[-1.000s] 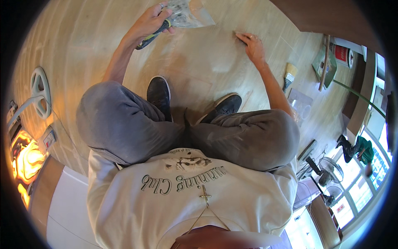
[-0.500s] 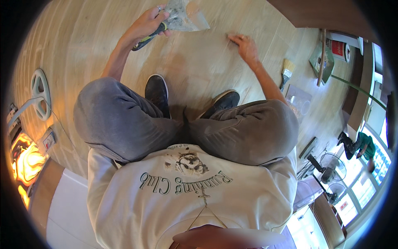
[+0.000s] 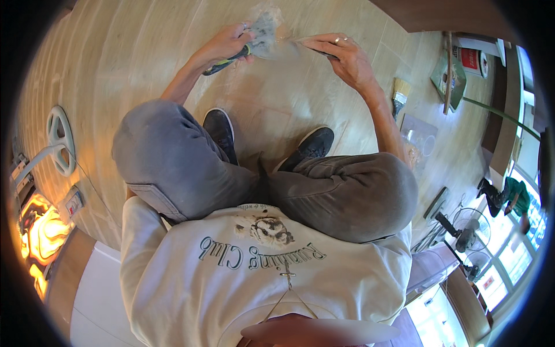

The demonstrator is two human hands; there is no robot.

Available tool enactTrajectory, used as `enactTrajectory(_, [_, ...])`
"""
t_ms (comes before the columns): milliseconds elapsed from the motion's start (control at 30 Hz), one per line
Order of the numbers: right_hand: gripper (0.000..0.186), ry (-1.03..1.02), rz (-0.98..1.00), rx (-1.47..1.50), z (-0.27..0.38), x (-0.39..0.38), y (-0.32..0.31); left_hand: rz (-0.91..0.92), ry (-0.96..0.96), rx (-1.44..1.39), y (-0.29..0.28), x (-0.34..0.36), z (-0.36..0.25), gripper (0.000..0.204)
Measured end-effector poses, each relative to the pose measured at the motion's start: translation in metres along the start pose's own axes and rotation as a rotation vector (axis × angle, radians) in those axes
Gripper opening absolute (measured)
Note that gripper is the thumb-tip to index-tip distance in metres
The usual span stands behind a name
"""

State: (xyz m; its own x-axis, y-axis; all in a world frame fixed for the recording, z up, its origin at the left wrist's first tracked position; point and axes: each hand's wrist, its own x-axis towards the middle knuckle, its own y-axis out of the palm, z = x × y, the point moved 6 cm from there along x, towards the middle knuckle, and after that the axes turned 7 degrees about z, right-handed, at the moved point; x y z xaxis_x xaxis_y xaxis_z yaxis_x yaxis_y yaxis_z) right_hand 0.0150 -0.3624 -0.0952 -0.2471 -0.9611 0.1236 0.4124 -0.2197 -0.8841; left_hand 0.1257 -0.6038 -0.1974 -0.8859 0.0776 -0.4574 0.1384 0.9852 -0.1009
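My left hand [image 3: 231,45] is wrapped round the black and lime-green handle [image 3: 222,63] of a wide scraper, whose smeared metal blade [image 3: 263,34] lies out over the wood-look floor [image 3: 127,69]. My right hand [image 3: 347,58] is closed on a thin flat tool [image 3: 315,47], perhaps a smaller blade, its tip close to the wide blade; the exact contact is blurred. A flat paintbrush [image 3: 400,95] lies to the right of my right forearm, and a clear plastic piece [image 3: 419,133] lies behind it. My bent legs and dark shoes are below my hands.
At right are a green tray [image 3: 454,81] with a stick across it, a red-labelled can [image 3: 471,61], fans [image 3: 471,228] and a person in green [image 3: 511,196]. At left are a grey wheel-like object [image 3: 60,139] and a flame-effect panel [image 3: 43,231]. A dark furniture edge [image 3: 433,14] overhangs the top right.
My left hand has shifted right and slightly down with the scraper. My right hand has moved up and left, bringing its tool close to the wide blade.
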Motion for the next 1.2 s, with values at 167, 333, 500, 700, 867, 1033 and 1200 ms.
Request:
enactTrajectory(167, [0.055, 0.025, 0.025, -0.069, 0.001, 0.006, 0.011, 0.021, 0.059, 0.015, 0.025, 0.013, -0.019, 0.053])
enactTrajectory(333, [0.057, 0.039, 0.133, -0.113, -0.013, -0.017, 0.038, 0.012, 0.066, 0.036, 0.033, 0.021, -0.016, 0.052])
enactTrajectory(500, [0.056, 0.181, 0.154, -0.045, -0.101, -0.041, 0.049, -0.116, 0.037, 0.057, -0.008, 0.026, 0.006, 0.053])
enactTrajectory(700, [0.065, 0.308, 0.146, -0.305, -0.147, -0.072, 0.139, -0.077, 0.145, -0.103, -0.006, 0.016, -0.022, 0.031])
enactTrajectory(867, [0.067, 0.229, 0.138, -0.172, -0.102, -0.103, 0.132, -0.084, 0.149, -0.063, -0.018, 0.010, -0.008, 0.031])
enactTrajectory(1033, [0.060, 0.382, 0.074, -0.250, -0.135, -0.069, 0.116, -0.075, 0.161, -0.111, -0.009, 0.006, -0.022, 0.030])
enactTrajectory(1200, [0.058, 0.473, 0.097, -0.338, -0.148, -0.070, 0.145, -0.061, 0.179, -0.118, -0.008, 0.008, -0.020, 0.031])
